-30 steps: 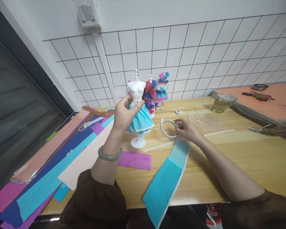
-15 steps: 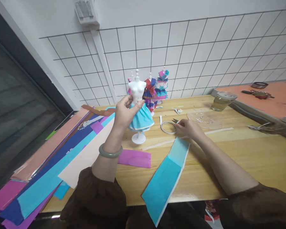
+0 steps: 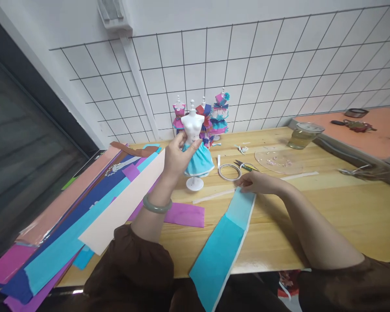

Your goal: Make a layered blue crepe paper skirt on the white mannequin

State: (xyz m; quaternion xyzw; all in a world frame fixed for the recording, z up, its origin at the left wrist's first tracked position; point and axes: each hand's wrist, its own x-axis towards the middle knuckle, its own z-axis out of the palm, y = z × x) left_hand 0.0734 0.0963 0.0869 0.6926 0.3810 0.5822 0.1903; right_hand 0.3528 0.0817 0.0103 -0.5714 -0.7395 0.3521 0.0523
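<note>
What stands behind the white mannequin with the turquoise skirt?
A mannequin in pink, one in red and blue, and one in pink and turquoise. The left hand hides the first one's base; the white mannequin partly covers the second.

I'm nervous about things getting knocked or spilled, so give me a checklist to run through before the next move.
1. Left hand holding the mannequin at the waist: ok.
2. Mannequin upright: ok.
3. Right hand firmly gripping the blue strip: cannot tell; it is at the far end, fingertips hidden.
4. Whole strip on the table: not ok; the near end extends past the edge.
5. Tape roll lying flat: ok.
6. Cup apart from both hands: ok.
</note>
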